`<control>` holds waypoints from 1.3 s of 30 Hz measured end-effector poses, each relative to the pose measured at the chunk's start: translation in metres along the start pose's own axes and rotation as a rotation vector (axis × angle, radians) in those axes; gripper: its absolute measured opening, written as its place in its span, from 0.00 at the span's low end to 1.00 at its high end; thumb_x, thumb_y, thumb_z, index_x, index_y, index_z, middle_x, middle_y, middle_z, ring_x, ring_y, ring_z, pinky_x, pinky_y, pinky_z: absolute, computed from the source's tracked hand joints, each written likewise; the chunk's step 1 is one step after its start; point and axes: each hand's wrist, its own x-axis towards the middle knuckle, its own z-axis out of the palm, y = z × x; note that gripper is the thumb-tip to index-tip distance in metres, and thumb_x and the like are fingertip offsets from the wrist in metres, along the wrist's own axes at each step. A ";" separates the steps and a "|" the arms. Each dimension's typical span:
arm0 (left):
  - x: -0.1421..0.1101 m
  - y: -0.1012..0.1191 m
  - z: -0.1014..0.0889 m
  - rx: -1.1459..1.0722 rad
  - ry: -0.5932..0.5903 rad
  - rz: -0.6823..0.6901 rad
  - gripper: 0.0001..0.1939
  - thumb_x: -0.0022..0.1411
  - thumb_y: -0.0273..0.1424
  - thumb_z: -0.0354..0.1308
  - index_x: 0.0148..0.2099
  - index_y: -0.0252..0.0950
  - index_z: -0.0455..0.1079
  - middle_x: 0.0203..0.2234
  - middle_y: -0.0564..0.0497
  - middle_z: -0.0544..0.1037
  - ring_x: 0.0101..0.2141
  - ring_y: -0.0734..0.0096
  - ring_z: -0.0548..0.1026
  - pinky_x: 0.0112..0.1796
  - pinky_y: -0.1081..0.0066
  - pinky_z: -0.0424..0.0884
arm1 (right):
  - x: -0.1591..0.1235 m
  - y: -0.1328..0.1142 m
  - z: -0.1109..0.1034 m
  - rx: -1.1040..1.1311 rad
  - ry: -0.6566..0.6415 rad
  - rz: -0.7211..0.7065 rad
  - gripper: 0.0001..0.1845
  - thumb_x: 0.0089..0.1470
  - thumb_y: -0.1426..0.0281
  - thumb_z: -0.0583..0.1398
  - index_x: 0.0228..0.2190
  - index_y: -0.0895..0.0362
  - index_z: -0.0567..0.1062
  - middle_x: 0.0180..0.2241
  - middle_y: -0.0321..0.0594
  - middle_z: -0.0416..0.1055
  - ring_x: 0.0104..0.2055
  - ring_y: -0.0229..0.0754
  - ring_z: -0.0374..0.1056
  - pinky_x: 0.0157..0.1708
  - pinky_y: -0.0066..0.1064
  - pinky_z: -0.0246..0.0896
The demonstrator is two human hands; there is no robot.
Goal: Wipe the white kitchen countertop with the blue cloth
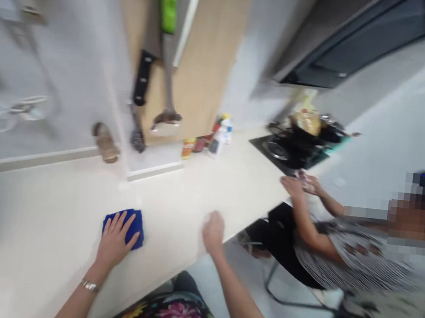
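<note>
My left hand (116, 240) lies flat with fingers spread on a folded blue cloth (137, 224), which rests on the white countertop (176, 216). A silver bracelet (91, 286) circles my left wrist. Farther right, my right hand (213, 232) is closed in a fist on the counter near its front edge, with nothing seen in it. The picture is somewhat blurred.
Utensils with a green handle (168, 2) and a black handle (143, 78) hang above the counter. Bottles (218, 139) stand by the wall. A black cooktop (289, 152) is beyond. At right sits another person (339, 253), hands near the counter edge.
</note>
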 end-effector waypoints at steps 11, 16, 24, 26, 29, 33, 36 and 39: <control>0.011 -0.096 -0.034 0.204 0.020 -0.433 0.32 0.70 0.45 0.46 0.68 0.33 0.63 0.65 0.34 0.64 0.66 0.42 0.59 0.65 0.42 0.52 | -0.037 0.007 0.009 -0.270 -0.048 -0.151 0.32 0.63 0.68 0.44 0.63 0.70 0.60 0.65 0.62 0.57 0.70 0.60 0.48 0.66 0.56 0.48; 0.062 -0.106 -0.020 0.192 0.018 -0.426 0.31 0.69 0.44 0.46 0.69 0.35 0.62 0.65 0.35 0.65 0.66 0.43 0.59 0.64 0.42 0.53 | -0.033 0.001 0.011 -0.230 0.036 -0.137 0.31 0.62 0.66 0.46 0.62 0.66 0.63 0.64 0.59 0.60 0.68 0.59 0.53 0.65 0.56 0.52; 0.168 -0.126 0.001 0.117 -0.049 -0.486 0.33 0.71 0.44 0.44 0.69 0.29 0.60 0.66 0.30 0.60 0.67 0.40 0.56 0.64 0.41 0.50 | -0.022 -0.016 0.008 -0.265 0.043 -0.102 0.29 0.60 0.72 0.48 0.62 0.62 0.63 0.63 0.57 0.61 0.67 0.56 0.54 0.62 0.57 0.58; 0.186 -0.136 0.009 0.111 -0.064 -0.468 0.34 0.72 0.46 0.42 0.68 0.28 0.60 0.67 0.32 0.59 0.66 0.41 0.57 0.63 0.40 0.51 | -0.018 -0.018 0.009 -0.256 0.043 -0.092 0.30 0.58 0.74 0.49 0.62 0.61 0.63 0.63 0.57 0.61 0.67 0.55 0.55 0.63 0.57 0.58; 0.202 -0.150 0.020 0.141 -0.003 -0.454 0.35 0.72 0.50 0.35 0.68 0.34 0.60 0.68 0.41 0.60 0.66 0.44 0.58 0.62 0.41 0.54 | -0.012 -0.019 0.010 -0.214 0.052 -0.054 0.33 0.56 0.76 0.50 0.63 0.59 0.62 0.64 0.54 0.60 0.68 0.53 0.54 0.64 0.57 0.56; 0.204 -0.153 0.025 0.116 0.043 -0.419 0.37 0.67 0.54 0.34 0.68 0.40 0.58 0.65 0.45 0.66 0.64 0.39 0.60 0.57 0.37 0.60 | -0.009 -0.021 0.009 -0.182 0.068 -0.030 0.33 0.53 0.78 0.51 0.61 0.61 0.64 0.64 0.54 0.61 0.69 0.53 0.54 0.66 0.56 0.55; 0.194 -0.141 0.019 0.079 0.081 -0.391 0.38 0.65 0.53 0.34 0.69 0.40 0.55 0.66 0.42 0.65 0.65 0.35 0.59 0.55 0.34 0.61 | -0.007 -0.024 0.006 -0.169 0.057 -0.011 0.32 0.52 0.79 0.52 0.60 0.64 0.66 0.64 0.56 0.62 0.69 0.53 0.53 0.67 0.55 0.53; 0.176 -0.122 0.010 0.069 0.047 -0.374 0.39 0.64 0.54 0.33 0.71 0.43 0.51 0.70 0.45 0.58 0.66 0.37 0.56 0.58 0.35 0.58 | -0.006 -0.026 0.004 -0.145 0.054 0.023 0.33 0.51 0.79 0.53 0.60 0.62 0.66 0.64 0.55 0.62 0.69 0.53 0.53 0.67 0.55 0.52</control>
